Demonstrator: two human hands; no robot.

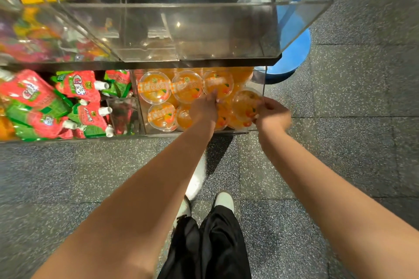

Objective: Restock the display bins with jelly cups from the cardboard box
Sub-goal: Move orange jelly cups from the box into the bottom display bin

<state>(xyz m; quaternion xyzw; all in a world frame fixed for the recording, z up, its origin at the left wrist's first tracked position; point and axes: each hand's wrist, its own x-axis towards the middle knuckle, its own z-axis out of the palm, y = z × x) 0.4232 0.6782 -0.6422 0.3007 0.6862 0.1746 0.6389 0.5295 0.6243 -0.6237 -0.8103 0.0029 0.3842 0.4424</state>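
right hand (273, 115) pinching tilted jelly cup (246, 103) at bin's (264, 79) right wall | left hand (205, 110) pointing, holding nothing, pressing cups just leftward

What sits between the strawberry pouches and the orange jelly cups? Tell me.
In the head view, a clear divider wall separates the strawberry pouches from the orange jelly cups.

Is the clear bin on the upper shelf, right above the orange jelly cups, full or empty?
Empty. Through the upper bin's clear front wall only its bare floor and reflections show, while the lower bin holds orange jelly cups.
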